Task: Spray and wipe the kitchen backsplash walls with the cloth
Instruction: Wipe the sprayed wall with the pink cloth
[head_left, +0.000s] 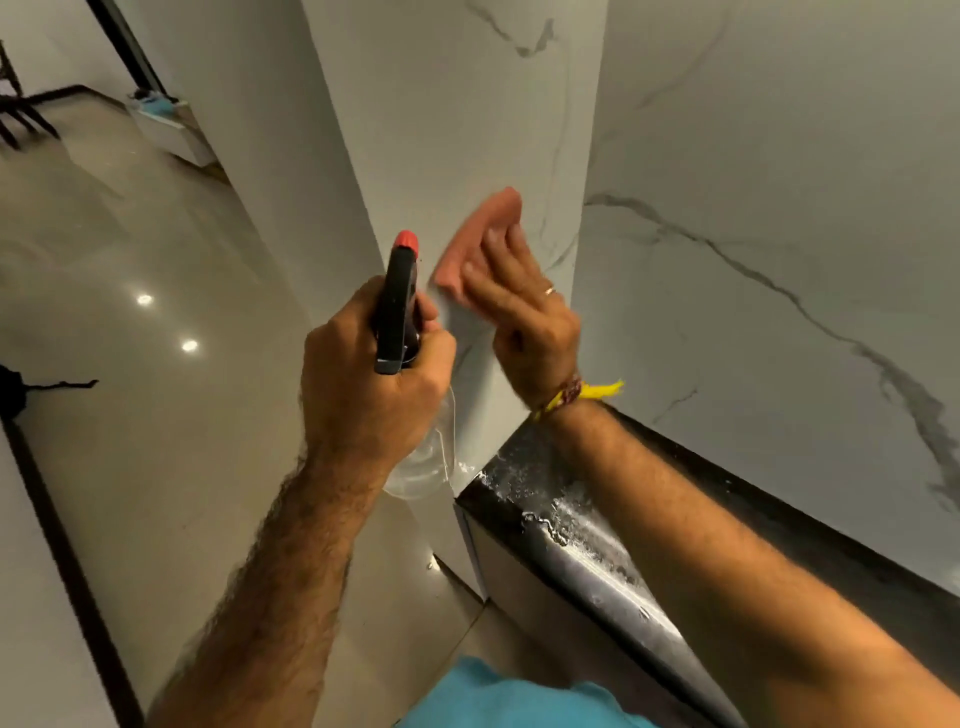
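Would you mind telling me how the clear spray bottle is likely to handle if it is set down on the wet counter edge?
The spray bottle looks nearly empty, so probably light. Its black trigger head sits high, so it may tip easily. The black counter is beaded with water there, so its base could slide.

Cloth (480, 236): pink, a bit blurry, pressed flat on the wall under open fingers.
Spray bottle (400, 306): black top with a red tip, clear body below, held upright in a fist, just left of the cloth.
Wall (452, 130): white with thin grey lines, a corner post above the wet black surface (582, 525).
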